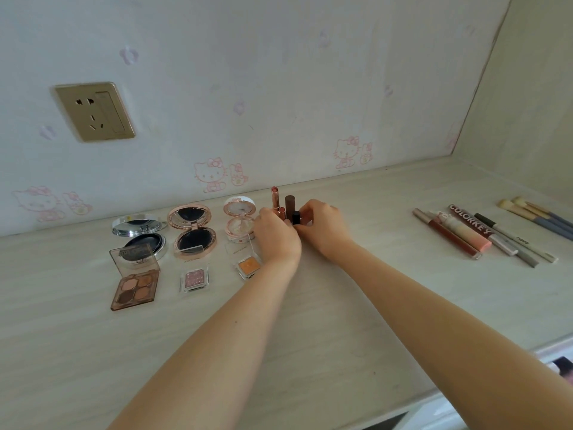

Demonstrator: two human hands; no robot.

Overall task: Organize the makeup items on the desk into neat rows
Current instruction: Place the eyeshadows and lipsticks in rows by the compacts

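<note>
Upright lipsticks stand in a cluster near the desk's back edge: a tall pink one (274, 197), a brown one (290, 203), a short pink one (282, 212) and a black one (296, 217). My left hand (276, 235) and my right hand (322, 226) meet around the black lipstick, fingers curled at it. Open compacts sit to the left: silver (138, 228), rose gold (190, 226), pink (239, 212). In front of them lie an eyeshadow quad (136, 287), a pink single shadow (194, 279) and an orange one (247, 264).
Lip gloss tubes and pencils (471, 234) lie side by side at the right, with several brushes (539, 217) beyond them. A wall socket (94, 111) is on the back wall. The desk's front edge (403, 408) runs along the bottom right.
</note>
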